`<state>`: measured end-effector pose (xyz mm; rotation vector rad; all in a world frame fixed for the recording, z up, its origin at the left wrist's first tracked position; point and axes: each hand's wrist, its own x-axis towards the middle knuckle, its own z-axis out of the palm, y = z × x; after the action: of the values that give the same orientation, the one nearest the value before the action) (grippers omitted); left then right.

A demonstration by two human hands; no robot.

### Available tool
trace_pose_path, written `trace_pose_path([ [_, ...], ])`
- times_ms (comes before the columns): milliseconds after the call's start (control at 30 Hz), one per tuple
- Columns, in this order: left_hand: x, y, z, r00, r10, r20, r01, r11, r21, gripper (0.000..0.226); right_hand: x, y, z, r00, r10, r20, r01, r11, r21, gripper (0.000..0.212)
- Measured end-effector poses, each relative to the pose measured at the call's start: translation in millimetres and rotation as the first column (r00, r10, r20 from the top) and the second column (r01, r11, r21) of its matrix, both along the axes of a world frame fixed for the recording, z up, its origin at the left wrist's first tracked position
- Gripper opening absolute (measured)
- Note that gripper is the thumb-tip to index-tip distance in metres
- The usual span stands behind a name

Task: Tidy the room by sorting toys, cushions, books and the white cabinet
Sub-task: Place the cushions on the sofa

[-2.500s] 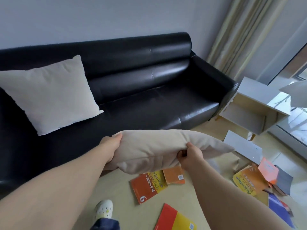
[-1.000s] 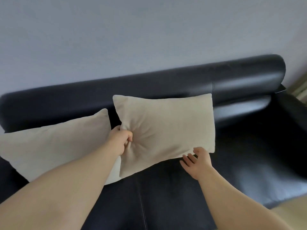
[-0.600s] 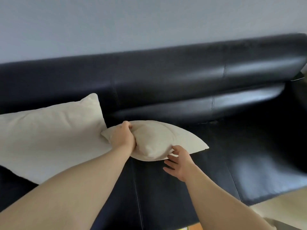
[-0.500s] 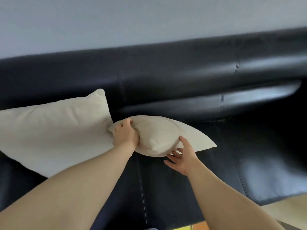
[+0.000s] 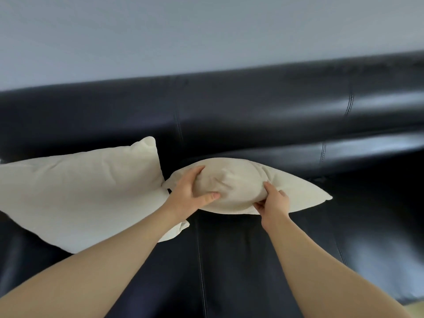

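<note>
A beige cushion (image 5: 238,180) lies nearly flat on the seat of the black leather sofa (image 5: 252,115), its back edge near the backrest. My left hand (image 5: 191,191) grips its left part, fingers over the top and thumb on the front. At the cushion's front edge my right hand (image 5: 273,199) holds the fabric, fingers tucked under it. A larger white cushion (image 5: 87,187) leans against the backrest to the left, its right corner touching the beige cushion.
The sofa seat stretches bare to the right and towards me, with a seam running down the middle. A pale grey wall rises behind the backrest. A sliver of light floor shows at the bottom right corner.
The beige cushion went from being held above the floor to upright against the backrest, then down flat on the seat. My right hand moved from open under it to holding its front edge.
</note>
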<state>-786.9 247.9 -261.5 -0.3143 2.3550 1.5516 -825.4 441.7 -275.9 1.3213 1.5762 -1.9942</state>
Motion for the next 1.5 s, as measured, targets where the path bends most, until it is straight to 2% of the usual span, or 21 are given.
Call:
trace_pose_path([
  [33, -3, -4, 0, 0.999, 0.028, 0.032, -0.029, 0.999, 0.025, 0.076, -4, -2, 4, 0.999, 0.017, -0.035, -0.015, 0.999, 0.035, 0.019],
  [100, -6, -13, -3, 0.994, 0.041, 0.106, -0.034, 0.997, -0.069, 0.077, -11, -7, 8, 0.994, 0.068, -0.085, -0.061, 0.995, 0.084, 0.016],
  [167, -7, -12, -3, 0.999, 0.007, 0.031, 0.000, 0.977, -0.213, 0.082, -15, -9, 3, 0.987, 0.145, -0.067, -0.139, 0.986, 0.088, 0.007],
  [233, -8, -6, -1, 0.994, -0.107, -0.031, 0.096, 0.964, -0.249, 0.089, -14, -13, -9, 0.963, 0.268, 0.022, -0.269, 0.959, 0.092, 0.010],
  [267, -9, -3, -3, 0.979, -0.203, 0.001, 0.194, 0.935, -0.298, 0.089, -12, -14, -17, 0.937, 0.341, 0.072, -0.347, 0.931, 0.111, 0.010],
  [333, -10, 0, -13, 0.922, -0.354, 0.156, 0.385, 0.807, -0.449, 0.086, -7, -17, -27, 0.862, 0.489, 0.134, -0.506, 0.840, 0.194, 0.015],
  [433, -17, 0, -31, 0.863, -0.353, 0.361, 0.502, 0.681, -0.533, 0.090, -14, -20, -30, 0.779, 0.613, 0.133, -0.624, 0.733, 0.270, 0.030],
  [533, -18, 13, -46, 0.776, -0.392, 0.493, 0.623, 0.593, -0.509, 0.099, -19, -19, -31, 0.768, 0.634, 0.085, -0.636, 0.741, 0.218, 0.040],
  [600, -17, 24, -53, 0.753, -0.383, 0.535, 0.654, 0.523, -0.546, 0.099, -19, -17, -37, 0.766, 0.642, 0.020, -0.634, 0.751, 0.185, 0.040],
  [667, -18, 26, -58, 0.804, -0.347, 0.484, 0.594, 0.429, -0.680, 0.080, -19, -17, -42, 0.774, 0.633, -0.013, -0.622, 0.765, 0.169, 0.036],
  [700, -20, 24, -61, 0.837, -0.335, 0.433, 0.543, 0.410, -0.733, 0.067, -19, -16, -45, 0.781, 0.624, -0.014, -0.613, 0.771, 0.170, 0.034],
  [733, -24, 19, -62, 0.873, -0.317, 0.370, 0.481, 0.441, -0.758, 0.055, -20, -15, -46, 0.787, 0.616, -0.019, -0.603, 0.777, 0.181, 0.031],
  [833, -35, 6, -62, 0.934, -0.200, 0.296, 0.354, 0.635, -0.687, 0.034, -21, -10, -48, 0.826, 0.561, -0.054, -0.541, 0.816, 0.202, 0.020],
  [933, -43, -4, -63, 0.949, -0.128, 0.288, 0.296, 0.676, -0.675, 0.026, -30, -11, -46, 0.855, 0.505, -0.114, -0.480, 0.856, 0.193, 0.013],
  [1000, -51, -14, -66, 0.954, -0.061, 0.293, 0.259, 0.661, -0.704, 0.024, -36, -14, -46, 0.819, 0.565, -0.098, -0.535, 0.815, 0.223, 0.012],
  [1133, -68, -25, -71, 0.953, 0.050, 0.298, 0.206, 0.614, -0.762, 0.024, -40, -15, -54, 0.764, 0.643, 0.053, -0.630, 0.726, 0.277, 0.008],
  [1233, -77, -26, -71, 0.950, 0.062, 0.307, 0.218, 0.575, -0.789, 0.025, -38, -12, -57, 0.765, 0.636, 0.101, -0.637, 0.725, 0.263, 0.008],
  [1333, -82, -28, -68, 0.916, -0.021, 0.400, 0.351, 0.524, -0.776, 0.011, -41, -7, -57, 0.773, 0.626, 0.104, -0.630, 0.740, 0.234, 0.013],
  [1433, -82, -35, -64, 0.892, -0.020, 0.452, 0.398, 0.506, -0.765, 0.012, -42, -6, -58, 0.775, 0.622, 0.108, -0.630, 0.750, 0.201, 0.013],
  [1500, -74, -36, -66, 0.904, -0.003, 0.426, 0.386, 0.430, -0.816, 0.022, -40, -10, -58, 0.751, 0.651, 0.115, -0.660, 0.730, 0.176, 0.009],
])
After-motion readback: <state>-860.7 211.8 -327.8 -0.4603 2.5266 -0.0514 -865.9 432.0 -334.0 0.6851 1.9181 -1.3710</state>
